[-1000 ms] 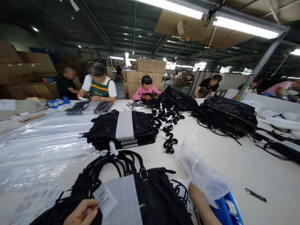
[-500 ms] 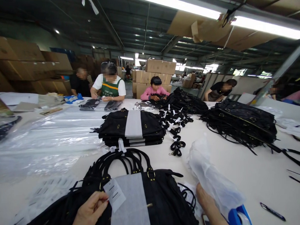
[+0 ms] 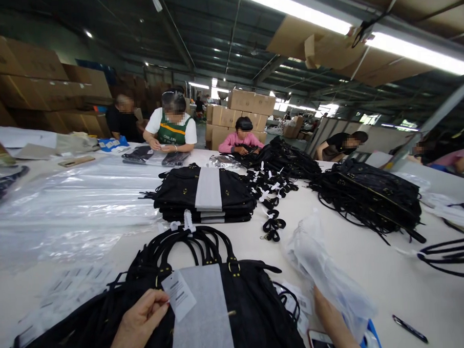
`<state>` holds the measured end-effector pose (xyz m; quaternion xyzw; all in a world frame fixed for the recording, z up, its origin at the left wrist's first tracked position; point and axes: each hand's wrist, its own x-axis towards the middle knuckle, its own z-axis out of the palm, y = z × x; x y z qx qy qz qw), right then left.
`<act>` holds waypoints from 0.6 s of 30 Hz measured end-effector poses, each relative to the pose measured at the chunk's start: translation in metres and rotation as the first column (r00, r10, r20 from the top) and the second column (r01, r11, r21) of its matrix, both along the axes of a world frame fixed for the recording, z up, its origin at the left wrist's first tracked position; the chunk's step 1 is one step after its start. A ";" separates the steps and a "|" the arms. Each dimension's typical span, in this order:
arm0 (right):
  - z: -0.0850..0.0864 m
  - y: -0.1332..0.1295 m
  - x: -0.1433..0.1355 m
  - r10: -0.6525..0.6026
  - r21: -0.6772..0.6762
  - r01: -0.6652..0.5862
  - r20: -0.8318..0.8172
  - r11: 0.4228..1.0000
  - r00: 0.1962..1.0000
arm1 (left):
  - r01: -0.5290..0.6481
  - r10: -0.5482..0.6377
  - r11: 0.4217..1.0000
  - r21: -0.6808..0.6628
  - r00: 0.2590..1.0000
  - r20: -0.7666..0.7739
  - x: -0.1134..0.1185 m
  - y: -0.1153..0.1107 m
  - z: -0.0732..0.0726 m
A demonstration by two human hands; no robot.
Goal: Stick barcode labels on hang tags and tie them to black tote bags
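Note:
A black handbag (image 3: 256, 301) lies at the bottom centre with a pale wrap (image 3: 207, 318) around its middle and its looped handles upward. My left hand (image 3: 140, 321) pinches the edge of a white printed tag (image 3: 179, 295) over the bag. To the right, my right hand (image 3: 325, 308) is mostly covered by a crumpled translucent white bag (image 3: 320, 262); its fingers are hidden, so its hold cannot be made out. White labels (image 3: 73, 288) lie left of the handbag. A phone (image 3: 320, 342) and a blue object (image 3: 372, 337) sit near my right wrist.
Stacked black bags (image 3: 182, 191) stand ahead, with small black straps (image 3: 272, 223) beside them. Clear plastic sheets (image 3: 83, 201) cover the left. More black bags (image 3: 371, 193) and a pen (image 3: 410, 329) are at right. Several people work around the table.
The view has shifted slightly. My right hand has moved further under the translucent bag, and more of the phone shows. My left hand stays at the tag.

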<state>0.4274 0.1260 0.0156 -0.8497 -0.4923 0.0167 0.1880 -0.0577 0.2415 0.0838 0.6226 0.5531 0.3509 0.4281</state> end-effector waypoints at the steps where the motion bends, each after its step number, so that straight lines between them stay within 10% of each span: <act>1: 0.005 -0.001 -0.003 0.003 -0.032 -0.004 -0.010 0.999 1.000 | 0.007 -0.007 1.000 0.003 1.000 0.001 -0.001 0.001 -0.004; 8: 0.047 -0.001 -0.037 -0.050 -0.140 0.038 -0.083 0.989 0.995 | 0.049 -0.049 0.999 0.004 0.999 0.001 -0.007 0.001 -0.017; 13: 0.091 0.000 -0.088 -0.012 -0.051 -0.002 -0.278 0.999 0.961 | -0.134 0.132 0.969 0.206 0.991 0.025 -0.001 -0.008 0.012; 18: 0.128 0.011 -0.174 0.239 0.190 -0.150 -0.850 0.970 0.469 | -0.016 0.009 0.971 0.237 0.999 0.034 0.034 -0.022 0.075</act>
